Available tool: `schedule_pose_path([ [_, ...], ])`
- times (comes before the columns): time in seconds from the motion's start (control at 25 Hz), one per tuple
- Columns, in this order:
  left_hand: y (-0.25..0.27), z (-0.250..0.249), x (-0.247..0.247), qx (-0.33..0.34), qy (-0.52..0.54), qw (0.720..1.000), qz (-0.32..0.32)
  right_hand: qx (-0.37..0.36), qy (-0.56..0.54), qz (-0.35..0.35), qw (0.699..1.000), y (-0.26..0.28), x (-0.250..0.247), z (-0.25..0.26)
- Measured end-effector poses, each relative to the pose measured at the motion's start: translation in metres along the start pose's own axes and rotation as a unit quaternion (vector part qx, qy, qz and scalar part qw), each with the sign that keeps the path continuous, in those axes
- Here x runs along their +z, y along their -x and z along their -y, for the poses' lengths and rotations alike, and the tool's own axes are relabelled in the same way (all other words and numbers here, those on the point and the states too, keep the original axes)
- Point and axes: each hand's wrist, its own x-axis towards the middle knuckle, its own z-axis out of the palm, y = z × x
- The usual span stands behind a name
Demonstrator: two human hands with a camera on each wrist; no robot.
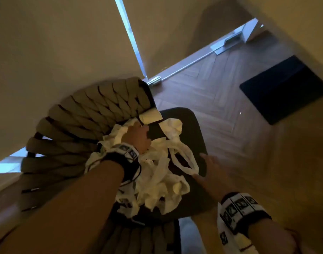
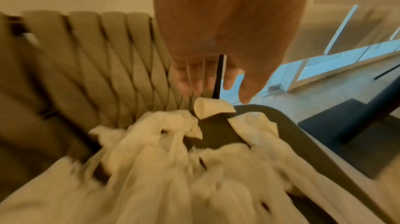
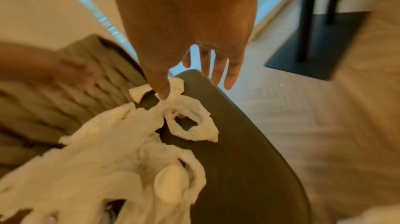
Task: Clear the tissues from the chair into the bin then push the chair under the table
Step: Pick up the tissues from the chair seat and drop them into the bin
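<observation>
Tissues (image 1: 157, 173): a loose heap of white strips and crumpled wads on the dark seat of the chair (image 1: 191, 125), spread from the woven backrest (image 1: 87, 114) at 10 o'clock down to the seat's front edge at 6 o'clock. One looped strip (image 3: 190, 125) lies apart toward the seat's right edge. A cardboard roll core (image 2: 213, 109) sits at the back of the seat, touching the backrest.

Left hand (image 1: 137, 138) hovers over the heap's far end, just short of the core; fingers straight and spread, holding nothing. Right hand (image 1: 208, 175) is at the seat's right edge at 3 o'clock of the heap, fingers extended, thumb tip at or touching the looped strip; grip not closed on anything either. Frames are motion-blurred, so exact contact is unclear.

Risks, as judgement: the heap is long, tangled and unbunched, so a single scoop likely leaves strips trailing or dropping onto the wooden floor (image 1: 221, 85). The loop near the edge could slide off if brushed. The core may roll off or get scooped along. Thin paper tears if pulled from one end. No bin in view, so the carry distance is unknown. Table base (image 1: 283, 88) sits at 2 o'clock, well apart.
</observation>
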Motion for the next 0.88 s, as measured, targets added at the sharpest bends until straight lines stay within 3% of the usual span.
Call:
schedule_pose_path([
  [0.12, -0.086, 0.001, 0.001, 0.002, -0.029, 0.998, -0.055, -0.133, 0.157, -0.013, 0.978, -0.082, 0.004, 0.017],
  [0.2, -0.130, 0.007, 0.009, 0.008, -0.048, 0.999, -0.018, -0.190, 0.217, -0.017, 0.957, -0.135, 0.011, 0.035],
  [0.32, -0.157, 0.014, 0.036, 0.031, -0.088, 0.995, 0.032, -0.221, 0.268, 0.024, 0.937, -0.189, 0.028, 0.053],
  [0.44, -0.160, 0.010, 0.048, 0.044, -0.096, 0.994, -0.013, -0.220, 0.313, 0.049, 0.923, -0.210, 0.040, 0.067],
  [0.56, -0.148, 0.009, 0.053, 0.040, -0.092, 0.992, -0.081, -0.245, 0.324, -0.015, 0.914, -0.203, 0.050, 0.068],
  [0.72, -0.134, 0.021, 0.029, 0.001, 0.039, 0.989, -0.145, -0.257, 0.230, -0.069, 0.936, -0.192, 0.046, 0.057],
  [0.8, -0.123, 0.031, 0.015, 0.008, 0.124, 0.990, -0.073, -0.223, 0.107, -0.090, 0.965, -0.181, 0.036, 0.050],
  [0.88, -0.109, 0.030, 0.012, 0.032, 0.063, 0.993, 0.092, -0.144, -0.051, -0.089, 0.984, -0.167, 0.025, 0.040],
])
